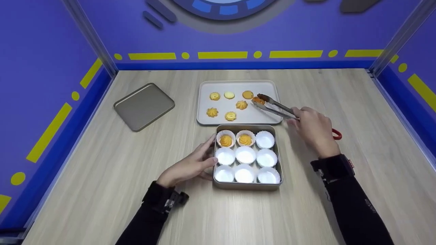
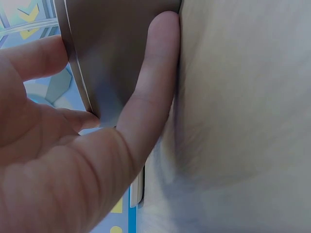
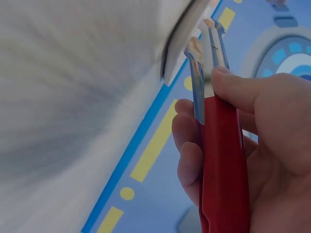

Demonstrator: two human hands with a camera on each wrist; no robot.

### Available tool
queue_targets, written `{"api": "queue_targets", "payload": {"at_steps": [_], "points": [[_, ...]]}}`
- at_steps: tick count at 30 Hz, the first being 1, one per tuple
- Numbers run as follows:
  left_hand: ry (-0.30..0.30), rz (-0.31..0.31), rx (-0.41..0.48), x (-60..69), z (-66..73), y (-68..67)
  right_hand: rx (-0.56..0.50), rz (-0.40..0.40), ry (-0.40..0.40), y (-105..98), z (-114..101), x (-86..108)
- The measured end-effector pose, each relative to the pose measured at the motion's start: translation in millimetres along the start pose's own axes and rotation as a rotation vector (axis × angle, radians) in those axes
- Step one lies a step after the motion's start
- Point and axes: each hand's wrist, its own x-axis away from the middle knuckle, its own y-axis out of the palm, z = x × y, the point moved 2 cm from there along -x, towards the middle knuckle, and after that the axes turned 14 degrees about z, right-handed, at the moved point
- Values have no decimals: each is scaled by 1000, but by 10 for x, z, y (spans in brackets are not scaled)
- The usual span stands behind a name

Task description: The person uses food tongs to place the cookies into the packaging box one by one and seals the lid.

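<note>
My right hand [image 1: 311,127] grips a pair of metal tongs [image 1: 277,108] with red handles [image 3: 224,165]. The tongs' tips lie either side of an orange-brown cookie [image 1: 259,100] at the right of the baking tray [image 1: 265,117]. Several other cookies [image 1: 242,104] are spread over that tray. Below it stands a square tin [image 1: 247,186] lined with white paper cups [image 1: 245,155]. Swirled cookies [image 1: 226,140] fill two cups of its back row, left and middle. Against the tin's left wall rests my left hand [image 1: 190,165], its extended fingers touching the side.
A flat brown-grey lid or tray [image 1: 144,107] lies askew at the back left of the wooden table [image 1: 102,190]. Purple panels with yellow marks [image 1: 223,55] rise at the back and both sides.
</note>
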Motion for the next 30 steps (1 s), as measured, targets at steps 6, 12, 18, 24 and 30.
{"api": "queue_targets", "payload": {"at_steps": [6, 12, 18, 24, 30], "points": [[-9, -7, 17, -8, -6, -2, -16, -57, 21, -79, 40, -13], [12, 2, -9, -10, -13, -6, -33, -52, 27, -103, 39, -7], [21, 8, -33, -7, -5, -3, -31, -36, 27, -102, 34, -2], [11, 3, -24, -5, 3, 3, -28, -29, 23, -99, 37, -6], [4, -2, 3, -7, 8, 7, -14, -25, 16, -95, 33, -7]]}}
